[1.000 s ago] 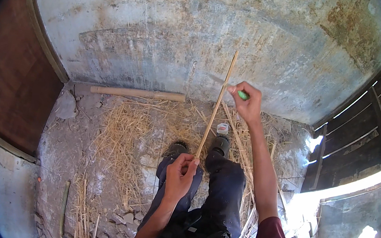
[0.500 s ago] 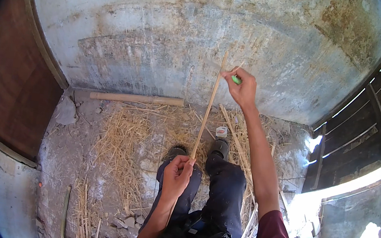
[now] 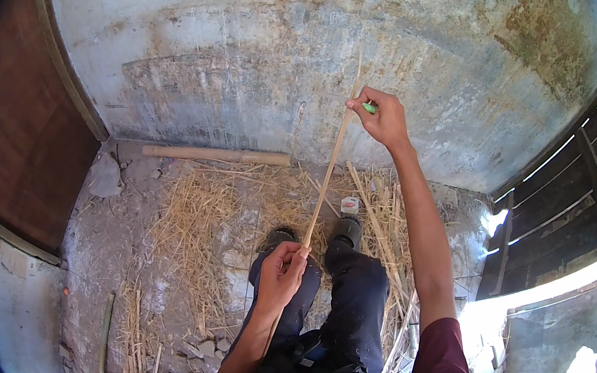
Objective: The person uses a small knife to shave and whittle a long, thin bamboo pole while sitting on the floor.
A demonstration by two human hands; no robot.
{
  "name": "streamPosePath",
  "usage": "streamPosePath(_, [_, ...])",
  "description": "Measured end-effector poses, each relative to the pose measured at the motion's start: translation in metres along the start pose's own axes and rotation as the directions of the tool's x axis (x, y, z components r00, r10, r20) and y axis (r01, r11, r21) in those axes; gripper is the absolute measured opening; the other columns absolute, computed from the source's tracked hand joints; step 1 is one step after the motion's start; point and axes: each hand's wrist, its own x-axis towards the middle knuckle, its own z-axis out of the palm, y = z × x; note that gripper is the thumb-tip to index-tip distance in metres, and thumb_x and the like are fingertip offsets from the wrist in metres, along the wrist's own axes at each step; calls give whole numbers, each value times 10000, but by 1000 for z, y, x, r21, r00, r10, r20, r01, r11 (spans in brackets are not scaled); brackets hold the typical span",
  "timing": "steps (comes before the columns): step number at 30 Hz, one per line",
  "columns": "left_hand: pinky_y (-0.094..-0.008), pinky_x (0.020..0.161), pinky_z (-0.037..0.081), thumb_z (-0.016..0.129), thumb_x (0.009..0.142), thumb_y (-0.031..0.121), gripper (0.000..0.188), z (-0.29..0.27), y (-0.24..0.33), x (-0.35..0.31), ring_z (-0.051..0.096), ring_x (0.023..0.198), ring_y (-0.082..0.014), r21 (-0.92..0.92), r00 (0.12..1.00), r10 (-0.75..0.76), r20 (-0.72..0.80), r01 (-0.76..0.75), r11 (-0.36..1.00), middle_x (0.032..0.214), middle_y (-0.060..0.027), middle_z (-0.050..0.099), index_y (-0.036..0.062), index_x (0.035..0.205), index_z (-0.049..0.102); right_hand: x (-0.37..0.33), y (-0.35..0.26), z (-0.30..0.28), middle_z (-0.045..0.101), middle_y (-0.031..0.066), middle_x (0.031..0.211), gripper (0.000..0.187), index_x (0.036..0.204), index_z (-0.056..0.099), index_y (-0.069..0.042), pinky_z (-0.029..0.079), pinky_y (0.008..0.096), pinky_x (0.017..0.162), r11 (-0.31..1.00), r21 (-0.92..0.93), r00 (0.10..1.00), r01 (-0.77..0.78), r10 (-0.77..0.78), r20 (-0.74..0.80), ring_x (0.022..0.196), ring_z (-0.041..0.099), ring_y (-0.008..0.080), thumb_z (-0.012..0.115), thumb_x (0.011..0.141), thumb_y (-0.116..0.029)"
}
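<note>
Brown door (image 3: pixel 29 113) bounds left; left hand (image 3: pixel 280 278) pinches pale strip (image 3: pixel 327 179), slanting up before stained wall (image 3: pixel 240 58); floor box (image 3: pixel 349 205), label too small to read; right hand (image 3: pixel 383 118) grips green handle (image 3: pixel 370 108) by strip; slatted wall (image 3: pixel 570 184) bounds right.

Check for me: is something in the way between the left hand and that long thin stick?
Nothing visible: the left hand grips the long thin stick directly. Farther up, the right hand, holding a green-handled tool, is right beside it.
</note>
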Motion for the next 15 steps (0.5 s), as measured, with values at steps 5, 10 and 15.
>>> streamPosePath(5, [-184,452,290,647,1112,215,169,0,13,-4,402,531,18,22,1000,12,24,-13,1000,723,65,548,47,1119,658,4,6,-1,726,81,786,305,864,726,-93,502,411,654,998,-56,999,19,-21,-41,701,650,284,833,925,-373])
streamPosePath(10, [-188,394,270,617,1124,232,217,3,7,-4,395,453,14,-17,999,-1,33,1,1000,672,63,526,21,1154,658,19,32,-6,764,74,857,270,878,731,-56,527,399,750,965,260,999,-21,12,36,795,678,225,823,950,-300])
streamPosePath(15, [-183,437,269,629,1121,221,182,-4,10,-5,382,510,22,-34,1000,-4,12,4,999,706,77,520,40,1126,650,17,7,-18,784,106,945,206,990,727,-46,547,407,824,962,274,990,-13,-27,140,891,719,246,800,962,-237])
